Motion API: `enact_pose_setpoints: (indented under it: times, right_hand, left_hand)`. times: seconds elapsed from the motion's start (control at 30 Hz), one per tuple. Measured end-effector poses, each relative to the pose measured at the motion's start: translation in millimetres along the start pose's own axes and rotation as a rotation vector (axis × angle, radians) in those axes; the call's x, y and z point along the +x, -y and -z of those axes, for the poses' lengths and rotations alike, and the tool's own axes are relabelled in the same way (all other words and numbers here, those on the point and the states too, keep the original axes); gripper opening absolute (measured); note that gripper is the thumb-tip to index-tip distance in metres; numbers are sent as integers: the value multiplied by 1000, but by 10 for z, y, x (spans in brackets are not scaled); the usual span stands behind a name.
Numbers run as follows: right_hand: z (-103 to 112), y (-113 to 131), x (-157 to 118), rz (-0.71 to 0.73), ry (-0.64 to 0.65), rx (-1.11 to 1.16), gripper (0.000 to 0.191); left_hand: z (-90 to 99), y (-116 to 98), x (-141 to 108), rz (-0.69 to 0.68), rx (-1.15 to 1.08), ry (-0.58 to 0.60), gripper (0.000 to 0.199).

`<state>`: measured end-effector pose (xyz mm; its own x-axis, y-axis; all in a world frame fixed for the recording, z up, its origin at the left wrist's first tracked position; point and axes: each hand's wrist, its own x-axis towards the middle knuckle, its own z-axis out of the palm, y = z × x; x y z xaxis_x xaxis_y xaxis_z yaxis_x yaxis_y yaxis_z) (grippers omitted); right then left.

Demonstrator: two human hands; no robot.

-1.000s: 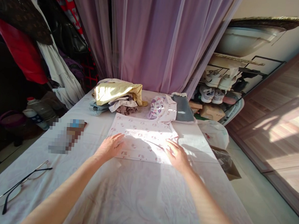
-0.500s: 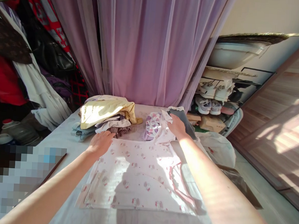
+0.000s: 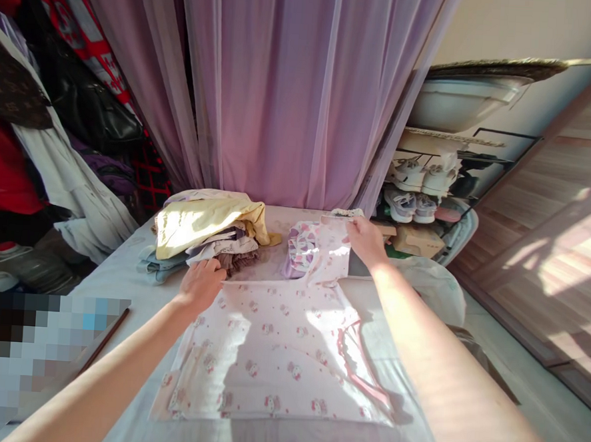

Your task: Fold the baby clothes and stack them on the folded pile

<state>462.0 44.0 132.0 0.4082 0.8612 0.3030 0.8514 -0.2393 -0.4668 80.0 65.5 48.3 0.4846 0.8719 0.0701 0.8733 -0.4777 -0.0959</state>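
A white child's shirt (image 3: 267,353) with small printed cartoon figures and pink neck trim lies spread sideways on the bed, its neckline to the right. My left hand (image 3: 201,283) is closed at the shirt's far left corner, fingers bent on the cloth. The far sleeve (image 3: 331,250) is stretched out away from me, and my right hand (image 3: 367,240) pinches its edge. Beyond my left hand sits a pile of folded clothes (image 3: 209,229), yellow on top. A purple-and-white patterned folded garment (image 3: 301,248) lies beside the sleeve. Dark grey cloth (image 3: 360,265) shows partly under my right hand.
A light sheet (image 3: 137,265) covers the bed. Purple curtains (image 3: 273,93) hang behind it. On the right stand a rack with shoes (image 3: 423,179), a white basin (image 3: 463,104) and a plastic bag (image 3: 436,283). Clothes and a black bag (image 3: 97,102) hang at left.
My right hand has shifted slightly right, and the crumpled sleeve is now spread flatter. My left hand stays at the shirt's far left corner.
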Motion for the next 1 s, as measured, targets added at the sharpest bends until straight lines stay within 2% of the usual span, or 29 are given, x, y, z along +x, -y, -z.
enact_pose_setpoints:
  times: [0.07,0.2,0.27,0.33,0.47,0.63,0.73,0.9,1.0]
  right_hand:
    - [275,61,-242,43,-98,135,30]
    - [719,160,-835,218,-223,235,27]
    - [856,189,-1122,282,-211,273,25]
    - [925,188,-1379,330,-139,316,25]
    - [850,70,-1790,352,36,396,24]
    - [585,-148,-2189,210,168,507,26]
    - [548,-228,-2365,153,259,576,27]
    - [665,-301,-2528,148,170,657,29]
    - [683,-294,-2613,159,203,668,31]
  left_hand:
    - [24,23,-100,-48,-35,-55,16]
    - [94,13,-339,-124,-65,-103,17]
    - [98,-15,-450,-110,-71,-93,20]
    - [70,-42,-548,-88,-83,-72,24]
    - [-29,-76,-697,-90,-103,-64,24]
    - [-85,-114,-814,-52,-121,-63,24]
    - [-66,-137,-862,-37,-139,-53,26]
    - [-6,-136,-908,19,-168,-73,30]
    - [-7,-138,-925,16,-173,-52,28]
